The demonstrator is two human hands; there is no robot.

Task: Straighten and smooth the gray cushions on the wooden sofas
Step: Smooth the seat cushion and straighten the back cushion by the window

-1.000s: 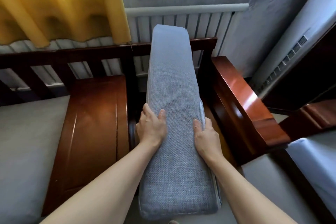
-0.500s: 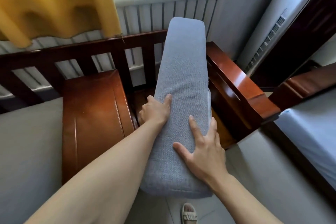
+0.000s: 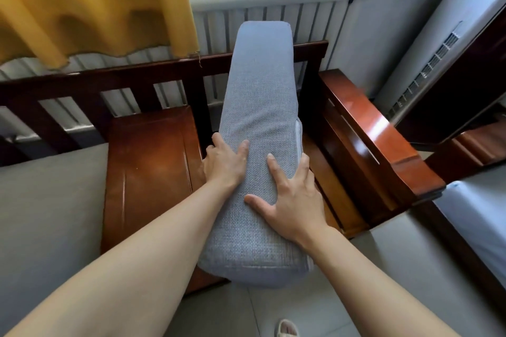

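Observation:
A long grey cushion (image 3: pixel 260 96) stands on edge between two wooden armrests, its far end leaning on the sofa's slatted back. My left hand (image 3: pixel 226 163) grips its left side, thumb on the top edge and fingers curled down out of sight. My right hand (image 3: pixel 290 197) lies on the top edge with fingers spread and straight, pressing the fabric. The near end of the cushion overhangs the seat front.
A wide wooden armrest (image 3: pixel 149 161) is to the left, with a grey seat cushion (image 3: pixel 49 200) beyond it. A glossy armrest (image 3: pixel 380 128) is to the right, next to a second sofa's pale cushion (image 3: pixel 476 219). Yellow curtain (image 3: pixel 90 5), radiator (image 3: pixel 273 11), tiled floor, a slipper (image 3: pixel 286 328).
My right hand left the cushion's right side and came on top with fingers spread, then slid slightly further along it. My left hand kept its grip. The view shifted.

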